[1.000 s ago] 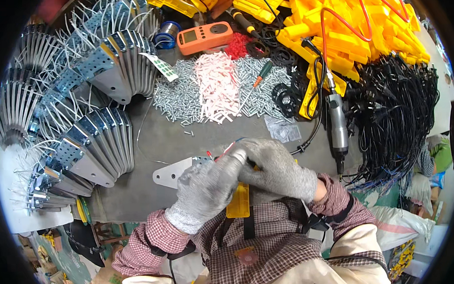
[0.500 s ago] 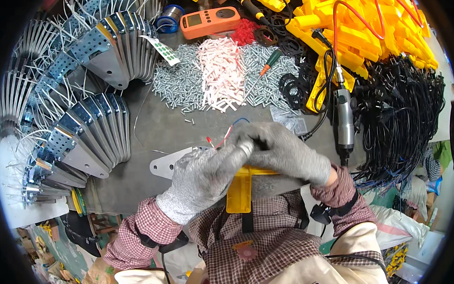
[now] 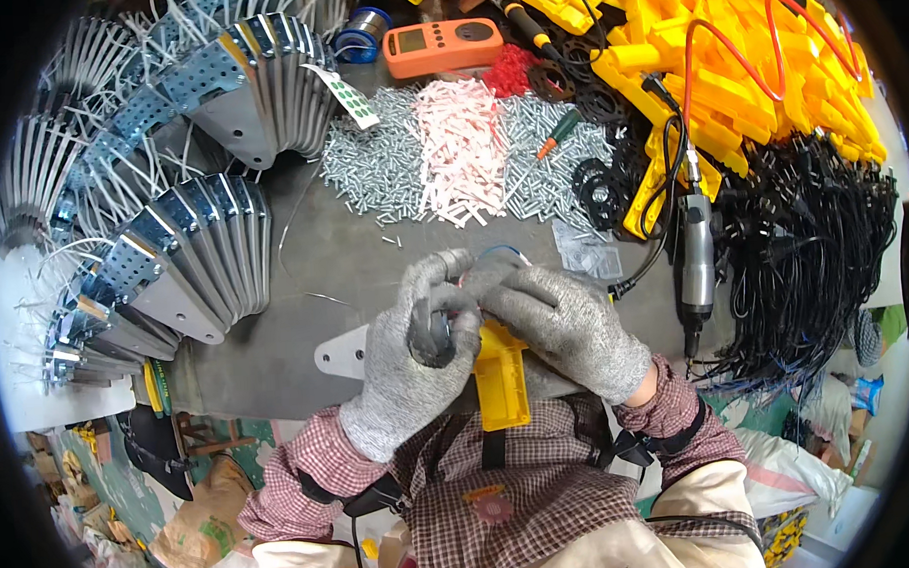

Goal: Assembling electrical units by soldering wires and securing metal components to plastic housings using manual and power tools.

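Observation:
Both my hands wear grey gloves and meet at the fingertips above the table's near edge. My left hand (image 3: 402, 361) is closed, its fingers curled and the thumb pinched in. A speck of red wire (image 3: 462, 280) shows at its fingertips. My right hand (image 3: 576, 325) is closed too, its fingers pressed together beside the left ones. A thin blue wire (image 3: 501, 248) loops out behind its fingers; the fingers hide where it goes. Under the hands sits a yellow plastic housing (image 3: 504, 397), partly covered. A grey metal plate (image 3: 342, 354) with holes lies beside my left hand, partly hidden.
Metal brackets (image 3: 190, 293) with white wires stand stacked at left. Screws (image 3: 370, 147), pale pink sleeves (image 3: 460, 149), a screwdriver (image 3: 559, 132) and an orange meter (image 3: 442, 47) lie at the back. At right are a power driver (image 3: 696, 261), black cords (image 3: 803, 242) and yellow housings (image 3: 707, 65).
My left hand has turned, its curled fingers now showing. My right hand has lowered and its fingers point left. The red wire is now mostly hidden between the hands.

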The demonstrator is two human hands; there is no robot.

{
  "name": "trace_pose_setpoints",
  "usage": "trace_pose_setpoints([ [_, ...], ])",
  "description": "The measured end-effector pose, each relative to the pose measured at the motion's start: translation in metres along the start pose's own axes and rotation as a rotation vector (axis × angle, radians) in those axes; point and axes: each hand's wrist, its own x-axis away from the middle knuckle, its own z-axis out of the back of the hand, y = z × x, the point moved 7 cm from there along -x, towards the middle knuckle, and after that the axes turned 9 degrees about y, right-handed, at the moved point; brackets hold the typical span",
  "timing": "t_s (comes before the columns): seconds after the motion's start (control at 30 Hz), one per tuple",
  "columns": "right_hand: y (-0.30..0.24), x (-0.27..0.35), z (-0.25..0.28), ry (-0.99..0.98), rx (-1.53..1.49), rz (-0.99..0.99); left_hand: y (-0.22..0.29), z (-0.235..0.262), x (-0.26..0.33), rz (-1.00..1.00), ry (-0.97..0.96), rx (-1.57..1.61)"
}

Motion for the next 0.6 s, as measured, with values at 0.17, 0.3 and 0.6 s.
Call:
trace_pose_setpoints([
  [0.17, 0.0, -0.004, 0.001, -0.003, -0.035, 0.026, 0.01, -0.001, 0.014, 0.118, -0.019, -0.063],
  [0.3, 0.024, -0.017, 0.021, -0.1, -0.351, -0.223, 0.026, 0.049, -0.01, -0.106, -0.144, -0.658],
  [0.6, 0.17, -0.166, 0.084, 0.087, 0.433, -0.43, 0.03, 0.08, -0.043, -0.156, -0.092, -0.177],
])
